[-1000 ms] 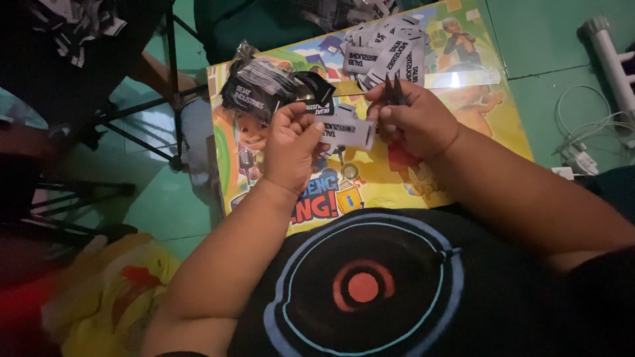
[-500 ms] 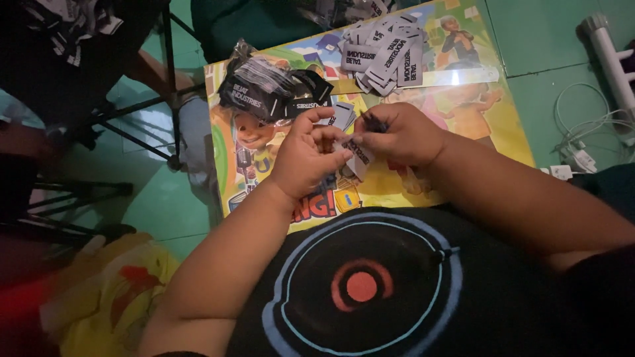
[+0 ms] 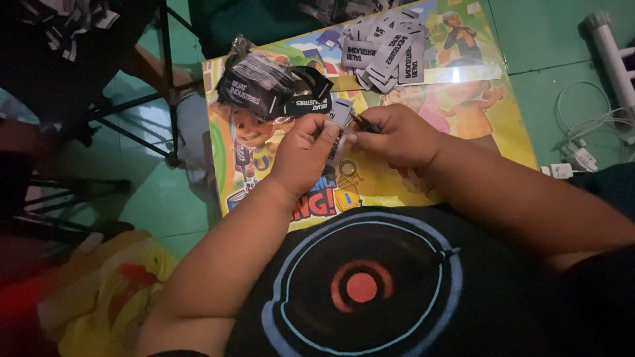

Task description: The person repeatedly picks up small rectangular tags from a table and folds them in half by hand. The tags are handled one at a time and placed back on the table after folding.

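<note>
Since half a second ago both hands have shifted a little up the board toward the black bundle, and the grey label now stands more upright between them.

Nearest is the person's black shirt (image 3: 370,284) with its round blue and red print, and both bare forearms reaching out over it. The left hand (image 3: 305,153) is curled almost closed, thumb and fingertips pinching the lower part of the small grey label (image 3: 338,125). The right hand (image 3: 397,137) is closed too, its fingers gripping a thin dark tool (image 3: 364,123) whose tip sits against the label; what kind of tool it is cannot be told. The two hands touch at the fingertips.

They are held just above a colourful cartoon board (image 3: 397,188) lying on the green floor (image 3: 549,39). Just beyond the label lies a bundle of black labels (image 3: 271,89) in clear wrapping, close to the left hand. Farther up the board, well apart from the hands, a loose heap of grey labels (image 3: 387,49) is spread out.

To the right on the floor lie white cables (image 3: 589,132). To the near left sits a yellow bag (image 3: 112,291), and farther left a black stand's legs (image 3: 132,99).
</note>
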